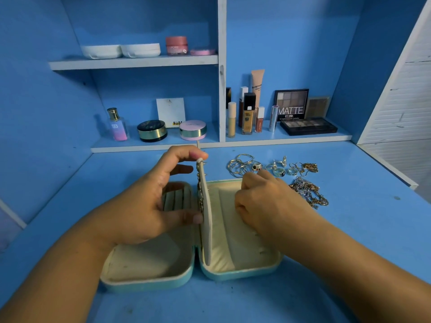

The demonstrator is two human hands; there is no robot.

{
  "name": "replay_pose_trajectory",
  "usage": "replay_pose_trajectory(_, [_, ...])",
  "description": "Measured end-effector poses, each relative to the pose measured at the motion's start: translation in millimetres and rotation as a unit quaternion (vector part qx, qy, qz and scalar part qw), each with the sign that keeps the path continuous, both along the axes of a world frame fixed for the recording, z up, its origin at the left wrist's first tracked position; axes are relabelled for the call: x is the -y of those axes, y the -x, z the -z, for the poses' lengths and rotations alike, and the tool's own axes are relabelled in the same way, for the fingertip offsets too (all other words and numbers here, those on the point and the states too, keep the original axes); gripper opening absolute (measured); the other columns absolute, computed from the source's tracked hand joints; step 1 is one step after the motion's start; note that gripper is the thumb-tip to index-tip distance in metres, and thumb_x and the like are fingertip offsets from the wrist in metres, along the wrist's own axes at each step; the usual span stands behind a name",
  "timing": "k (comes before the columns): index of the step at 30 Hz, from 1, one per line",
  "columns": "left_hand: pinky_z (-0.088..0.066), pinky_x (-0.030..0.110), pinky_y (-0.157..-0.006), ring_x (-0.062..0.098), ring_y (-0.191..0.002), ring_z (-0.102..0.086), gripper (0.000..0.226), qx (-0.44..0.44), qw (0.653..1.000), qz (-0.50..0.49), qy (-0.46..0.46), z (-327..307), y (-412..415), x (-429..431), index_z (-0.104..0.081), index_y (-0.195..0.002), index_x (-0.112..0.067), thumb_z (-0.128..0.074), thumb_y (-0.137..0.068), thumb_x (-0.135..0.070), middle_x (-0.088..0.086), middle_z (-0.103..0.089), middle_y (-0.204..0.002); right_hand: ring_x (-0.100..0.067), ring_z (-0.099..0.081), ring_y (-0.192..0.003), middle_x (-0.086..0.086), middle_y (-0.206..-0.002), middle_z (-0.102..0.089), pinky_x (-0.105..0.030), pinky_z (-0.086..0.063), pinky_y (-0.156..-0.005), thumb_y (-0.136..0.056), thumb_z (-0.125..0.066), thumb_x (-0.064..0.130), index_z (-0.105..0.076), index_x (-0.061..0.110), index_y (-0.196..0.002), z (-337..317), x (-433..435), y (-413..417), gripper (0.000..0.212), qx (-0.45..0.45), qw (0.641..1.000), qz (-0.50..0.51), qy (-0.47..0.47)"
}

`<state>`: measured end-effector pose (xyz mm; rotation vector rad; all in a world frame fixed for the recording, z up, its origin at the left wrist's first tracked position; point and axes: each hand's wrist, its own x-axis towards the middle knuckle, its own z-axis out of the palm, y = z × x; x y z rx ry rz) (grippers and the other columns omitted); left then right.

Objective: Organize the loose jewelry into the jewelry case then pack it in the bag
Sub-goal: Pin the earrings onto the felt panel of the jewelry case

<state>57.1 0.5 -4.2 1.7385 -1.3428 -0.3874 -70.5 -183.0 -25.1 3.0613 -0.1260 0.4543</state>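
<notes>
Pinches the cream middle flap [207, 220] of the jewelry case [149, 282] with the left hand [144, 203]: forefinger hooked over the far top corner, thumb pressed to the near edge, holding it upright between the two halves. Hovers over the right half with the right hand [263, 197], knuckles up and fingers curled under; cannot tell whether anything is pinched there, with the fingertips hidden. Shows, on the flap's left face, a strip of hanging chains [200, 192], mostly screened by the flap itself, and behind the left palm only part of the ring rolls [177, 199]. Lies open and flat, near and central, on the blue worktop [349, 229]. Sits just short of the loose rings [245, 165] scattered beyond the right knuckles, with tangled necklaces [307, 193] immediately to the right. Reads, far back on the shelf [289, 138], "MATTE" on an eyeshadow palette [291, 104], "NUDE" on a white card [171, 111] and "SB" on a perfume bottle [116, 125]; cannot make out the small print on the foundation bottles [248, 113].
</notes>
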Motion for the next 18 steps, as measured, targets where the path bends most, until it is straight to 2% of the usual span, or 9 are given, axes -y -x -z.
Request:
replay_pose_trajectory(2, [-0.042,0.044,-0.107,0.017,-0.133,-0.044,0.075,-0.003,1.0,0.0,-0.001,0,0,0,-0.04,-0.125,-0.052,-0.081,-0.062,-0.055,-0.021,-0.046,-0.133,-0.028,-0.051,-0.067,-0.008,-0.074,-0.055,-0.035,-0.041,-0.051,-0.062,-0.076,0.003,-0.063,0.01,-0.058,4,0,-1,0.015,0.025,0.999,0.02,-0.019])
replay_pose_trajectory(5, [-0.043,0.043,-0.106,0.016,-0.134,-0.043,0.075,-0.006,1.0,0.002,-0.002,0,0,0,-0.04,-0.125,-0.052,-0.081,-0.062,-0.056,-0.021,-0.046,-0.133,-0.028,-0.051,-0.065,-0.009,-0.072,-0.056,-0.036,-0.043,-0.05,-0.058,-0.077,0.0,-0.06,0.009,-0.054,6,0,-2,0.019,0.03,0.998,0.049,-0.024])
replay_pose_trajectory(10, [-0.045,0.044,-0.105,0.018,-0.131,-0.046,0.074,-0.012,1.0,-0.001,-0.002,0,0,0,-0.041,-0.124,-0.053,-0.081,-0.062,-0.043,-0.022,-0.047,-0.131,-0.027,-0.052,-0.056,-0.009,-0.064,-0.054,-0.032,-0.038,-0.042,-0.045,-0.083,0.004,-0.054,0.01,-0.048,5,-2,-3,0.03,0.027,0.998,0.049,0.005])
replay_pose_trajectory(14, [-0.044,0.044,-0.105,0.017,-0.133,-0.043,0.077,-0.012,1.0,-0.003,0.0,0,0,0,-0.04,-0.126,-0.05,-0.082,-0.062,-0.049,-0.019,-0.047,-0.133,-0.027,-0.055,-0.062,-0.008,-0.073,-0.056,-0.036,-0.043,-0.049,-0.059,-0.079,0.01,-0.061,0.01,-0.062,1,-11,-1,0.019,0.039,0.998,0.04,-0.03])
replay_pose_trajectory(16, [-0.044,0.043,-0.105,0.015,-0.133,-0.044,0.078,-0.016,1.0,-0.006,-0.003,0,1,0,-0.04,-0.126,-0.051,-0.082,-0.06,-0.057,-0.022,-0.047,-0.132,-0.027,-0.055,-0.081,-0.007,-0.091,-0.056,-0.04,-0.047,-0.067,-0.084,-0.062,0.016,-0.062,0.009,-0.085,-4,-21,0,0.007,0.043,0.993,0.0,-0.106])
replay_pose_trajectory(18, [-0.046,0.043,-0.103,0.013,-0.131,-0.046,0.081,-0.027,1.0,-0.011,-0.007,0,1,0,-0.041,-0.125,-0.053,-0.082,-0.056,-0.062,-0.024,-0.048,-0.131,-0.02,-0.051,-0.092,-0.002,-0.103,-0.053,-0.034,-0.044,-0.079,-0.095,-0.046,0.024,-0.057,0.014,-0.1,-10,-30,6,0.016,0.033,0.976,-0.031,-0.214])
